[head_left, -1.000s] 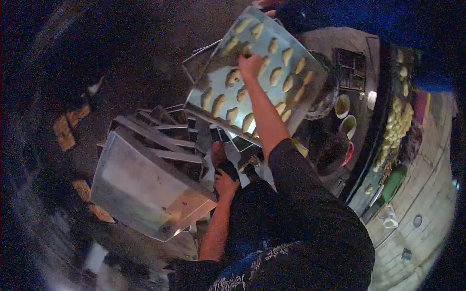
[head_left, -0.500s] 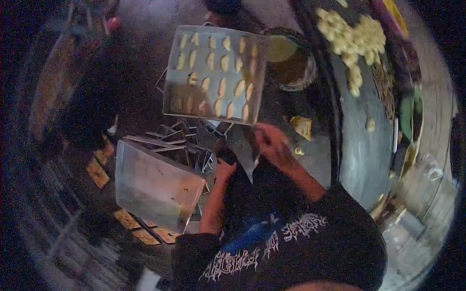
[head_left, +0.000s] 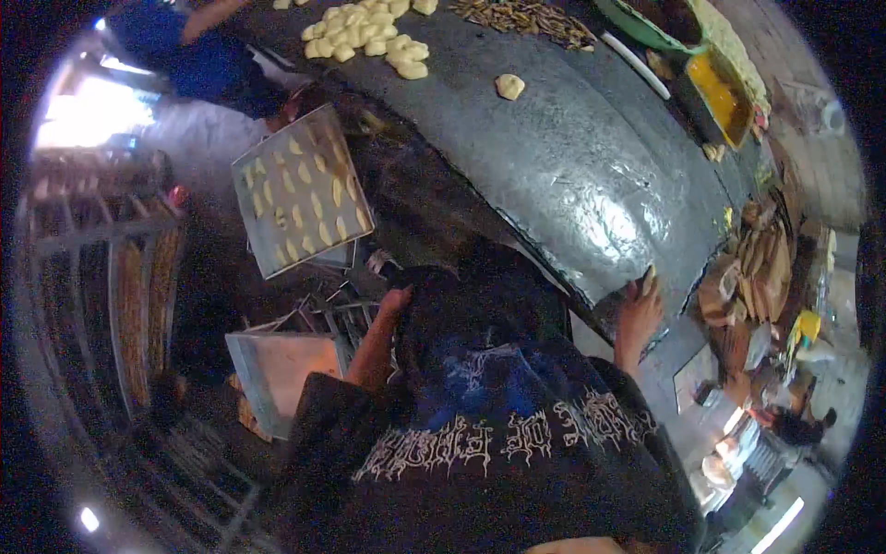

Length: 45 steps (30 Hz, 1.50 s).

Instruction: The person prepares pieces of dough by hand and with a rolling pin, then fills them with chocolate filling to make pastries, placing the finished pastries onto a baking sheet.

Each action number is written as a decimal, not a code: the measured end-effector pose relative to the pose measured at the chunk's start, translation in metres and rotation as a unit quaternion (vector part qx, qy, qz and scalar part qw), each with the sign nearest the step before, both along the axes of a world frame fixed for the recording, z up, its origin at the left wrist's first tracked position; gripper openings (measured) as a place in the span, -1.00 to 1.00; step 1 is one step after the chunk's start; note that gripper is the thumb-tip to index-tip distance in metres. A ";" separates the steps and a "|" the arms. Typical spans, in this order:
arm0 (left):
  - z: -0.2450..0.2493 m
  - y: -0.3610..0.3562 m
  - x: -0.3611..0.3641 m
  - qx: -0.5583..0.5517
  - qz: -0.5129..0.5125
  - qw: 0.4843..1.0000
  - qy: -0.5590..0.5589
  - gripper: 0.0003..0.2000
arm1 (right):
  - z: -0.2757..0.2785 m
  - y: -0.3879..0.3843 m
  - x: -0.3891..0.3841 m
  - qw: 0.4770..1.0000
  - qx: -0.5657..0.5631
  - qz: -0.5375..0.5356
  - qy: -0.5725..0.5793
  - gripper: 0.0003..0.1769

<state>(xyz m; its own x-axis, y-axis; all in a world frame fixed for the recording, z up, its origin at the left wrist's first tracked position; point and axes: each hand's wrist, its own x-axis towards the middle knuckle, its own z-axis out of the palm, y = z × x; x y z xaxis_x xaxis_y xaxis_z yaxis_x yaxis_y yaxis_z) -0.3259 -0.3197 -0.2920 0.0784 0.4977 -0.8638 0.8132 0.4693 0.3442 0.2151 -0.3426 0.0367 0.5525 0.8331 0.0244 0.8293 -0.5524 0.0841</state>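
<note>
My right hand (head_left: 640, 309) is at the near edge of the dark, shiny worktable (head_left: 554, 166), its fingers stretched onto the top. My left hand (head_left: 397, 300) is low beside my dark-clothed leg, its fingers mostly hidden. A metal tray (head_left: 273, 268) with rows of pale, crescent-shaped dough pieces (head_left: 305, 173) stands ahead and to the left, apart from both hands. Closer to my left arm is a second metal tray (head_left: 286, 369) without dough. On the worktable lie a heap of pale dough lumps (head_left: 355, 32) and one separate dough lump (head_left: 508, 87).
Brown strips (head_left: 526, 20), a white rod (head_left: 637, 65) and a container of yellow-orange contents (head_left: 715, 92) are at the table's far side. A person in blue (head_left: 185, 55) is at the upper left. Tall racks (head_left: 101, 305) stand left. Brown paper (head_left: 757, 268) lies right.
The view has turned toward the worktable, which now fills the upper middle. My right hand has gone from near the dough-filled tray's corner to the table edge. My left hand stays low.
</note>
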 end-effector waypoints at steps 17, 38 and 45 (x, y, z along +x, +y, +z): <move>0.052 -0.026 -0.033 0.015 0.238 0.965 0.111 0.03 | 0.052 0.189 -0.303 0.630 0.013 0.039 0.775 -0.34; 0.119 0.019 -0.228 0.092 0.522 0.832 -0.161 -0.46 | -0.384 0.254 -0.892 0.836 -0.060 0.385 0.386 -0.47; 0.101 0.100 -0.388 0.249 0.588 0.769 -0.006 -0.54 | -0.339 0.305 -0.771 0.672 -0.093 0.390 0.623 -0.72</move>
<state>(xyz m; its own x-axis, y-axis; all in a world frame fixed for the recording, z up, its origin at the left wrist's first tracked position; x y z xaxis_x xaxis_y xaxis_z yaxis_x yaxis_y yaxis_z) -0.7139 -0.2201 -0.1913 -0.6732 0.4996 -0.5452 -0.0780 0.6852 0.7242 -0.5560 -0.0375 -0.3026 -0.5590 0.8058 -0.1955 0.3505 0.0160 -0.9364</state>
